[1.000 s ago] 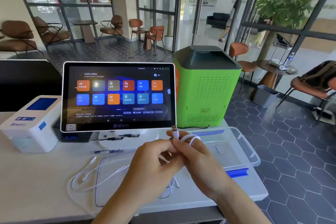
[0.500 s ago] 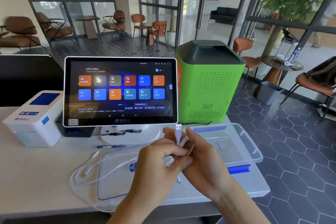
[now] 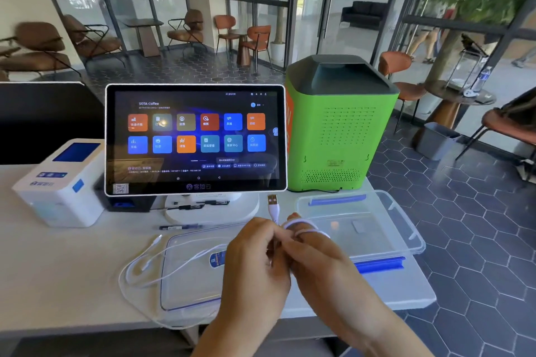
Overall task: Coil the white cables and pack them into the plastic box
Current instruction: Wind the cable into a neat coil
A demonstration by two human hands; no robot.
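Two hands are meeting just above the near edge of the white counter, working on one white cable. The left hand is pinching the cable with curled fingers just below its USB plug, which is standing upright above the knuckles. The right hand is holding the cable too, with a couple of white loops lying wound around its raised fingers. The rest of the cable is trailing down to the left, where slack strands are lying in loose curves on the counter and across the clear lid, which is resting flat in front of the left hand. The plastic box, clear with blue latches, is sitting open on the counter just beyond and to the right of the right hand; I cannot tell whether anything is lying inside it. A dark pen is lying beyond the lid, near the base of a touchscreen terminal. A white label printer is standing to the left of the screen, and a green machine is standing behind the box.
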